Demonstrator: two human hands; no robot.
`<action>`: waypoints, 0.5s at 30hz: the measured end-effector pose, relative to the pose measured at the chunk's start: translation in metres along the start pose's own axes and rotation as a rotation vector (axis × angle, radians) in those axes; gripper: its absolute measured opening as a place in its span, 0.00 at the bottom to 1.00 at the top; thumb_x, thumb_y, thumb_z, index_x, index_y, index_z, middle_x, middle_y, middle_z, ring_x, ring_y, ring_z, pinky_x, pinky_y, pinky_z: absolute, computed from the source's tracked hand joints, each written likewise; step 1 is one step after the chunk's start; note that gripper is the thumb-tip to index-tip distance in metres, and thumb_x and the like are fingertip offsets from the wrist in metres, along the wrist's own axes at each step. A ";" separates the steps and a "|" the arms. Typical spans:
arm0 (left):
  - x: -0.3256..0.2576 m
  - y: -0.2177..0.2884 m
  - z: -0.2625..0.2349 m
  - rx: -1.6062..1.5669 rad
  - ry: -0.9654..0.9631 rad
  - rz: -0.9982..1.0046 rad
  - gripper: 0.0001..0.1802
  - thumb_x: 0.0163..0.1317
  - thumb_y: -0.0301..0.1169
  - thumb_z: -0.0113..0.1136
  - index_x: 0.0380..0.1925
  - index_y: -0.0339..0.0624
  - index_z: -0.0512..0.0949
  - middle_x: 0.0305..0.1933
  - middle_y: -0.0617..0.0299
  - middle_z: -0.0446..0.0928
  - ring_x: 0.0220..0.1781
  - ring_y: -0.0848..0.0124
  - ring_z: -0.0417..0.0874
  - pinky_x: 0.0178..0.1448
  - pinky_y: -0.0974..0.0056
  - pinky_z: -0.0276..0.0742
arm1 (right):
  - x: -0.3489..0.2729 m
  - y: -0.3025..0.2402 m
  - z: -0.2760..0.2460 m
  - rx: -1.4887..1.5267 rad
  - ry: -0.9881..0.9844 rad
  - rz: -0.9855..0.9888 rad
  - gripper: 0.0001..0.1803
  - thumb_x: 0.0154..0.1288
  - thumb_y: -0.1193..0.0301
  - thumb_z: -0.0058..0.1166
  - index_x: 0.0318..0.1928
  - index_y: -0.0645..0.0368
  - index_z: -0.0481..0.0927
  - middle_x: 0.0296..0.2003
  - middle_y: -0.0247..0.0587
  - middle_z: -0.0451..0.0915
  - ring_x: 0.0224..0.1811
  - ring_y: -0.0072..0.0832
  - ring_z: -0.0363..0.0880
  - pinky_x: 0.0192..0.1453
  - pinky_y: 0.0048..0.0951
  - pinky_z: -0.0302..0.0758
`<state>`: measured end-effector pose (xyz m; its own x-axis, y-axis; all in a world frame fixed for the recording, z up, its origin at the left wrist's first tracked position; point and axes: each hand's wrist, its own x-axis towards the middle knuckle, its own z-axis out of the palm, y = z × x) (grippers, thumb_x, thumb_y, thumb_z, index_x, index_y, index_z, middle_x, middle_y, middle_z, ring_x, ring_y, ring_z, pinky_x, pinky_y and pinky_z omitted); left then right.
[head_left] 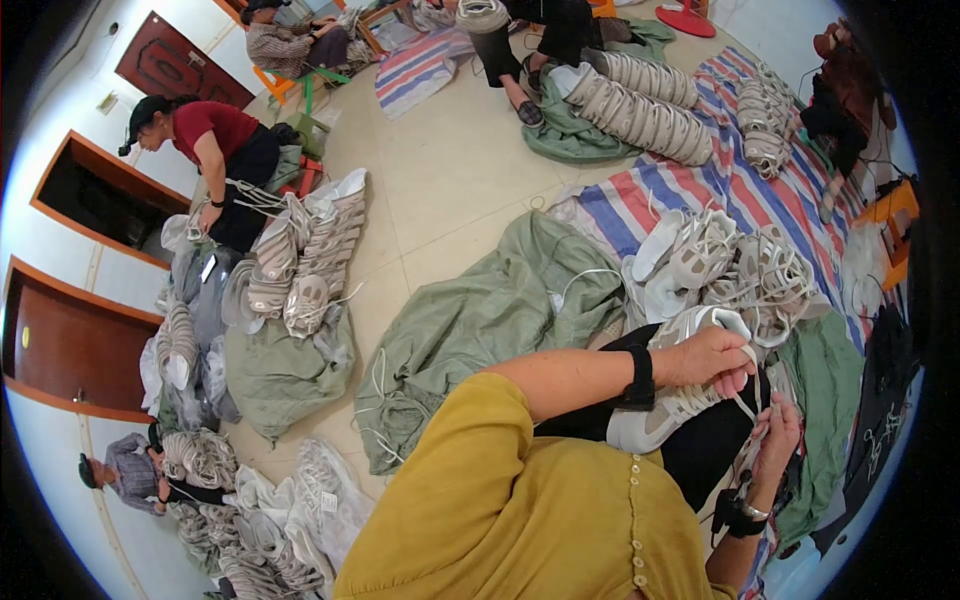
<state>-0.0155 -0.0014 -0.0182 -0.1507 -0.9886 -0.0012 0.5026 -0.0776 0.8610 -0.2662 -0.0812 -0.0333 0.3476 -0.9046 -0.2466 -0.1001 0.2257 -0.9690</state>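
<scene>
A beige-and-white sneaker (650, 422) rests across my black-trousered lap, partly covered by my left wrist and its black band. My left hand (708, 358) is closed over the sneaker, pinching a pale shoelace (745, 408) between thumb and fingers. Lower and to the right, my right hand (778, 435) pinches the lace as well, and a stretch of it runs between the two hands. Just beyond my hands lies a heap of similar sneakers (705, 250), some with loose laces. How far the sneaker is laced is hard to make out behind my hands.
A green sack (490, 310) spreads over the floor to my left, and another green cloth (825, 410) lies at my right. Striped sheeting (620, 205) lies beneath the heap. Stacked sneakers (640, 115) stand farther off. Several other people sit or bend nearby, one in a red shirt (215, 135).
</scene>
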 end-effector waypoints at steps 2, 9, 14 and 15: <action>0.000 0.001 0.000 0.001 -0.001 -0.014 0.16 0.70 0.34 0.41 0.39 0.32 0.74 0.28 0.58 0.78 0.26 0.72 0.81 0.31 0.71 0.79 | -0.004 -0.004 0.005 -0.095 0.006 -0.042 0.14 0.69 0.72 0.45 0.53 0.63 0.73 0.27 0.31 0.75 0.21 0.14 0.69 0.24 0.13 0.66; -0.001 0.001 -0.001 -0.010 -0.010 -0.010 0.15 0.71 0.34 0.42 0.40 0.32 0.74 0.27 0.60 0.78 0.27 0.75 0.80 0.31 0.72 0.78 | -0.006 -0.004 0.037 -0.225 0.059 -0.276 0.14 0.68 0.73 0.48 0.53 0.62 0.72 0.29 0.33 0.78 0.23 0.12 0.70 0.25 0.12 0.65; -0.002 0.002 -0.001 0.000 0.000 -0.012 0.16 0.71 0.34 0.43 0.40 0.32 0.74 0.27 0.60 0.78 0.25 0.75 0.80 0.30 0.72 0.78 | -0.002 0.001 0.049 -0.221 0.028 -0.240 0.06 0.68 0.72 0.49 0.42 0.59 0.72 0.27 0.31 0.79 0.22 0.11 0.70 0.22 0.11 0.61; -0.002 0.002 0.000 0.005 0.002 -0.006 0.15 0.71 0.34 0.43 0.40 0.32 0.74 0.26 0.60 0.78 0.24 0.76 0.79 0.30 0.72 0.77 | -0.001 0.001 0.049 -0.295 -0.023 -0.211 0.04 0.68 0.71 0.50 0.39 0.58 0.71 0.26 0.31 0.79 0.22 0.11 0.70 0.21 0.11 0.60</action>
<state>-0.0136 0.0003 -0.0164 -0.1520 -0.9884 -0.0079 0.4972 -0.0834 0.8636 -0.2208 -0.0618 -0.0345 0.4096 -0.9112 -0.0445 -0.2876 -0.0827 -0.9542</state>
